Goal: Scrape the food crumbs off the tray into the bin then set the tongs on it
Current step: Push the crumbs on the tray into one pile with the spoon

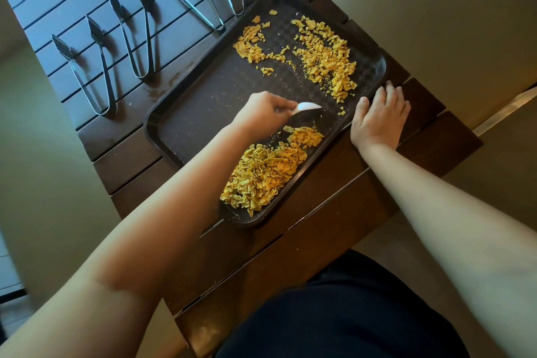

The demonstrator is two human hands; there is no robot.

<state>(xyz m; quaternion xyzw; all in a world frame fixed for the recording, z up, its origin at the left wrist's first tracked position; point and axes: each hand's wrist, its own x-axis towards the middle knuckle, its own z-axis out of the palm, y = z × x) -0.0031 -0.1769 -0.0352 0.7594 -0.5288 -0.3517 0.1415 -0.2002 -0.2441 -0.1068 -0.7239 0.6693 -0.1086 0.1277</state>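
2 heaps of yellow crumbs (263,180) sit on your tray (203,113): a dense one just below and behind your left hand (261,113), close to the tray's near rim, and a looser scatter (322,58) beyond the tip of the white scraper (308,107) toward the far corner. Your left hand has its fingers curled round the scraper's handle, blade pointing away from the grip toward your right hand (379,116); how hard the blade bears on the tray I cannot tell. Your right hand lies flat and relaxed on the tray's right rim, fingers straight, holding nothing, only pressing to steady it. The main risk, as I judge it, is a fast stroke flicking light flakes over the low rim onto the slatted table (130,160), where they would drop between the boards. Your left forearm also crosses right above the dense heap, so dropping the elbow could drag crumbs off the near edge. No bin shows in view, so carrying or tilting the tray to it may spill if the heaps are not gathered first. 4 tongs (87,73) lie well left of your grip and beyond the tray on the table, untouched; sweeping wide could knock them.
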